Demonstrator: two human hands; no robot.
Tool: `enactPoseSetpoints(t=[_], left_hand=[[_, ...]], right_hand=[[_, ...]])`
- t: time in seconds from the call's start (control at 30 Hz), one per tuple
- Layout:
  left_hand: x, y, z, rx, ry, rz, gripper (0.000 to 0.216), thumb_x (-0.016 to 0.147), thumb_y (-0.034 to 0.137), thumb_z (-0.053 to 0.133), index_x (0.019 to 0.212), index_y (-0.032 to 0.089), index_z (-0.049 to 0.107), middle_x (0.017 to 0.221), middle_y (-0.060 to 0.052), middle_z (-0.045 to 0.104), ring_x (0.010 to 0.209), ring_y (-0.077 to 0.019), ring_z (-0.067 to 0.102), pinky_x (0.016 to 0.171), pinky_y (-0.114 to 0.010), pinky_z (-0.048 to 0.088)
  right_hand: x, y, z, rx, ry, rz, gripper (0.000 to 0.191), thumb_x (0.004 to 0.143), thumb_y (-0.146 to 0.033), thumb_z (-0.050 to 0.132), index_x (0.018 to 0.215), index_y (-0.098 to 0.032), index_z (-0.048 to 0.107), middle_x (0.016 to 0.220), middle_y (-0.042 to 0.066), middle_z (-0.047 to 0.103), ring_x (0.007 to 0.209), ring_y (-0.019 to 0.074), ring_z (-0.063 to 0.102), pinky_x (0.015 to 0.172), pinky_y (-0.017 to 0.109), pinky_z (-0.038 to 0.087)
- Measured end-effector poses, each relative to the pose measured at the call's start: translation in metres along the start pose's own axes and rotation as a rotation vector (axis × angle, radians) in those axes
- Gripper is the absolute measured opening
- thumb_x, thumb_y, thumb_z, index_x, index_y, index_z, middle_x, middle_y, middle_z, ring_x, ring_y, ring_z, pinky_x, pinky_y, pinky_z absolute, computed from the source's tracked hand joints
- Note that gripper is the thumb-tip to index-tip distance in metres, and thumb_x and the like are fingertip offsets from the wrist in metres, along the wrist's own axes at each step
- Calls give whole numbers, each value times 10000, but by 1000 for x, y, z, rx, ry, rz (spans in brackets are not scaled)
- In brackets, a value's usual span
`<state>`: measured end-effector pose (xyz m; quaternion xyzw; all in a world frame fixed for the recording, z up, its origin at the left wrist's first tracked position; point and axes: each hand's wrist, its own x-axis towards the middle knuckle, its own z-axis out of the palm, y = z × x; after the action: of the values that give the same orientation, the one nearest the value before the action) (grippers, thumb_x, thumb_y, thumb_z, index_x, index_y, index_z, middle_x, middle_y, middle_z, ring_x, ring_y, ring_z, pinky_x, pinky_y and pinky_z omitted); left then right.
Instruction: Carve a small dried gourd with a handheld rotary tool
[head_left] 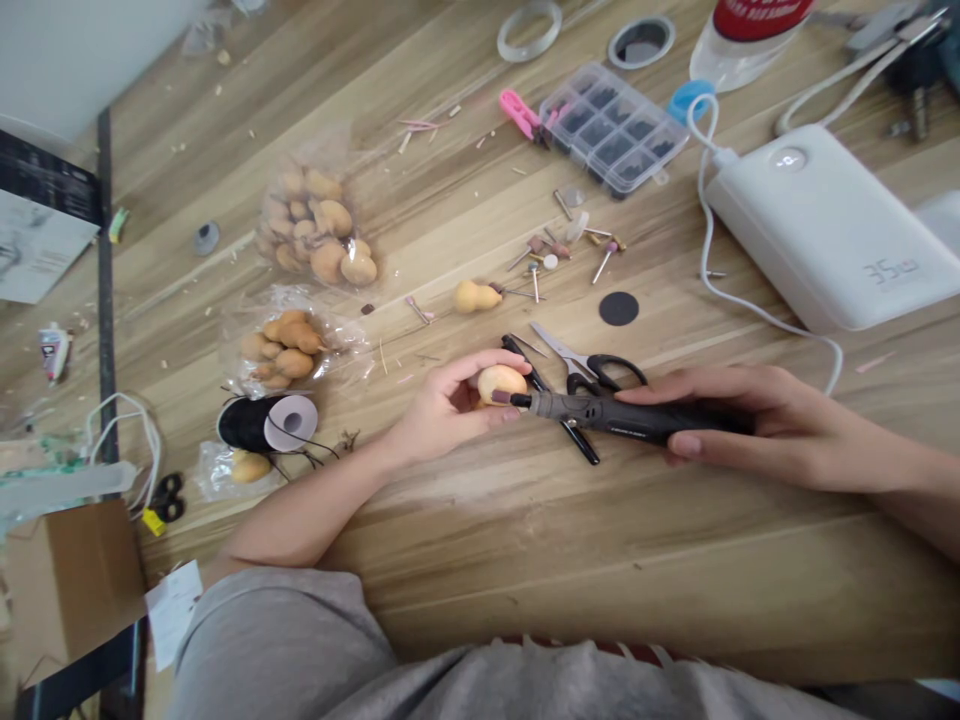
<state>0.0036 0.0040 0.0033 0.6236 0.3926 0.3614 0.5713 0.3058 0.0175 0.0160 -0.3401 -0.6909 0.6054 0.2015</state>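
Observation:
My left hand [450, 402] is closed around a small pale gourd [501, 381], with thumb and fingers on either side of it. My right hand [739, 425] grips a black rotary tool [637, 418] that points left. Its brownish grinding tip lies over the gourd's face; whether it touches cannot be made out. Beneath the tool, a black pen [581, 443] and black-handled scissors [592, 368] rest on the wooden table. A small yellow bottle gourd [477, 296] lies just beyond my left hand.
Two plastic bags of gourds [330, 225] [289, 350] and a black thread spool [259, 423] lie to the left. Loose grinding bits [551, 250] are scattered ahead, near a compartment box [615, 128]. A white power bank [836, 230] with a cable sits at the right.

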Motion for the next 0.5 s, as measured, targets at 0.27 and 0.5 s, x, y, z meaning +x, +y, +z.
enactPoseSetpoints(t=[0.27, 0.5], left_hand=[[-1, -1, 0, -22, -5, -15, 391, 737, 190, 767, 1112, 187, 656, 1063, -62, 704, 920, -119, 656, 806, -206, 527], [-1, -1, 0, -8, -3, -26, 411, 724, 205, 778, 1117, 188, 656, 1088, -71, 701, 957, -142, 658, 848, -244, 529]], right_hand=[[1, -1, 0, 3, -11, -7, 362, 816, -269, 711, 1163, -373, 698, 1125, -20, 752, 998, 193, 713, 867, 258, 569], [0, 0, 0, 80, 31, 73, 341, 840, -312, 686, 1173, -383, 684, 1150, -12, 744, 961, 193, 724, 738, 228, 593]])
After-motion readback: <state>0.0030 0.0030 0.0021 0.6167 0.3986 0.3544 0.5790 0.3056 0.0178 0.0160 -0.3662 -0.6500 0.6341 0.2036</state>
